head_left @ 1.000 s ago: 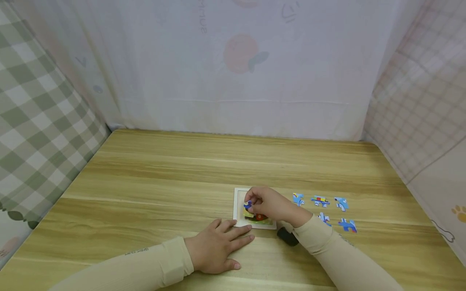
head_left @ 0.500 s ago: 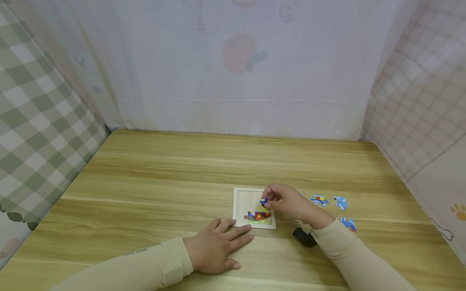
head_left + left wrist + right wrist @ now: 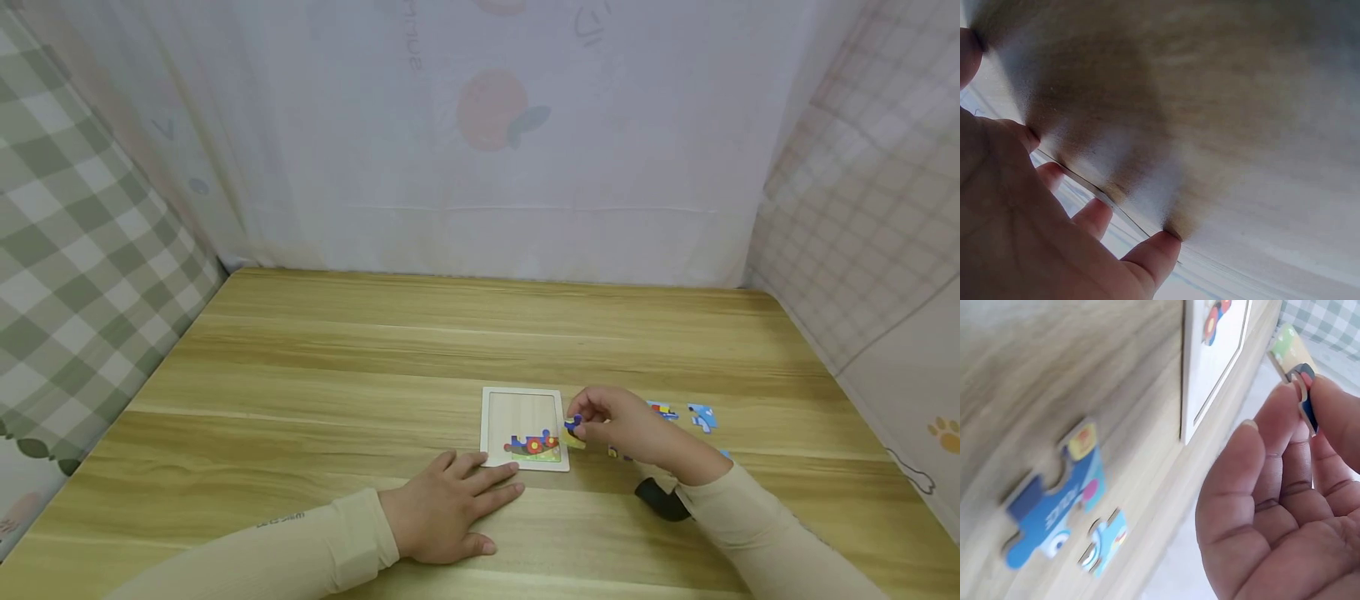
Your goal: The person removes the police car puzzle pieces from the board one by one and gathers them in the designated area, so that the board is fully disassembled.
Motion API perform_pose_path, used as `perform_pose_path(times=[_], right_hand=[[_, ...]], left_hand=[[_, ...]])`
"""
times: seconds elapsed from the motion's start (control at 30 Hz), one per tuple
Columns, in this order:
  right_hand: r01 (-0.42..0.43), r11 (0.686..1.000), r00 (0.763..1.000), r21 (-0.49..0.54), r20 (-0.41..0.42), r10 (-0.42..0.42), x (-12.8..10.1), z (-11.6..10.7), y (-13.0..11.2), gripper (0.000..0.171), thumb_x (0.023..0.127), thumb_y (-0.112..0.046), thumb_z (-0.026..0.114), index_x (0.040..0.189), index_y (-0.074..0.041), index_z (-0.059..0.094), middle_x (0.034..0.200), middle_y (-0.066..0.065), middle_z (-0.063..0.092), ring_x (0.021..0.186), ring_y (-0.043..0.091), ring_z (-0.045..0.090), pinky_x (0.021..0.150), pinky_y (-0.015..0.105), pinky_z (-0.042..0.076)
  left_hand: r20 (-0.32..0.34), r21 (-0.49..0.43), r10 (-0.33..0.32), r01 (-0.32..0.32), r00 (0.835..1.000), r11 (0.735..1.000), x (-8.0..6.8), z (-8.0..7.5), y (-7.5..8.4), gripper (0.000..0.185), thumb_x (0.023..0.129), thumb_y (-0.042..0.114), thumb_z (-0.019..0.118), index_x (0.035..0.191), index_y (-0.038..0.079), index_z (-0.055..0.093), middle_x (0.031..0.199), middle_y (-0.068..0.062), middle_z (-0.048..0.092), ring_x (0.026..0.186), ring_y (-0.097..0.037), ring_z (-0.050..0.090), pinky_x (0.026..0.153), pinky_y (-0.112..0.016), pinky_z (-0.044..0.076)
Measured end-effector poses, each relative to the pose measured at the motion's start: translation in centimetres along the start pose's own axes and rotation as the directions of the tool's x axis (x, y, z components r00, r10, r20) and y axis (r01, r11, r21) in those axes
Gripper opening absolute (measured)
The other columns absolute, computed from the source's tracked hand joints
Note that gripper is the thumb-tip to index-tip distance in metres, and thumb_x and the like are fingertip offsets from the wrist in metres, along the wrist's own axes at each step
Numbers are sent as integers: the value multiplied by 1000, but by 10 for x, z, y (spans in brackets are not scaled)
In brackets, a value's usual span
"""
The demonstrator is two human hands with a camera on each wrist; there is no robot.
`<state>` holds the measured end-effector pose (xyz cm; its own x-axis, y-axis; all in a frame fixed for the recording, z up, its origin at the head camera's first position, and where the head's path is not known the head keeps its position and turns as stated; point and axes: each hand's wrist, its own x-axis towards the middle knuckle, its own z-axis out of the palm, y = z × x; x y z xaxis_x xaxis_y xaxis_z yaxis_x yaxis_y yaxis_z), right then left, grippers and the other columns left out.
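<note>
My right hand (image 3: pixel 622 425) pinches a jigsaw piece (image 3: pixel 573 429) between thumb and fingers, just right of the puzzle frame. The right wrist view shows that piece (image 3: pixel 1294 356) tilted up, yellow-green at one end and dark blue at the other. The white-rimmed puzzle frame (image 3: pixel 485 417) lies flat, with joined pieces (image 3: pixel 534 447) in red, blue and green at its lower right; bare wood shows in the rest. My left hand (image 3: pixel 448 512) rests on the table with fingers spread, fingertips at the frame's lower-left edge. In the left wrist view, the left fingertips (image 3: pixel 1157 253) press down.
Several loose jigsaw pieces lie right of the frame, including a light-blue corner piece (image 3: pixel 703 417) and a multicoloured one (image 3: pixel 663 410); my right hand and forearm partly cover others. A blue piece with lettering (image 3: pixel 1054 503) shows in the right wrist view. Fabric walls (image 3: pixel 487 225) border the wooden table (image 3: pixel 360 367).
My right hand has moved right with the pinched jigsaw piece, from over the puzzle frame to just outside its right edge, uncovering the joined pieces. My left hand has stayed put.
</note>
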<state>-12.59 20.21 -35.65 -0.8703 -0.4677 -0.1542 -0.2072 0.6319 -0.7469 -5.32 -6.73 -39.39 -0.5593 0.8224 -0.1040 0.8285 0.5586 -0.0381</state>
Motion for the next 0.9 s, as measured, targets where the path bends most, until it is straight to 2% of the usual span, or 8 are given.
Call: perform_pose_path(times=[0.23,0.5,0.67,0.9], right_hand=[[-24,999,998,31,55,22,-12,-5,8,9,83,-10,62,91,-8,58,79,3,56,71,17,51,55,26,43],[7,999,995,53,97,-12,-23,-10,19,13,81,-10,64,91,-5,57,77,2,57,69,10,52,61,23,43],[-12,999,993,49,116,7,-30,-12,27,15,81,-13,65,91,-5,56,77,3,57,68,10,52,60,23,43],[-28,999,991,27,131,24,-39,-12,33,18,81,-17,65,91,-6,56,79,1,56,70,8,52,61,23,43]], left_hand=[[2,2,-4,4,1000,1000,-1,0,0,63,88,59,33,143,28,24,147,8,22,125,-21,30,91,-38,32],[10,4,-10,10,1000,1000,-1,1,0,63,89,59,32,143,29,24,147,8,22,125,-21,30,92,-40,32],[-12,22,-1,1,1000,1000,0,2,0,63,88,59,32,143,28,24,147,8,22,125,-20,31,91,-38,33],[-7,16,-3,3,1000,1000,0,3,0,63,88,59,31,143,29,23,147,9,21,125,-20,30,91,-38,32]])
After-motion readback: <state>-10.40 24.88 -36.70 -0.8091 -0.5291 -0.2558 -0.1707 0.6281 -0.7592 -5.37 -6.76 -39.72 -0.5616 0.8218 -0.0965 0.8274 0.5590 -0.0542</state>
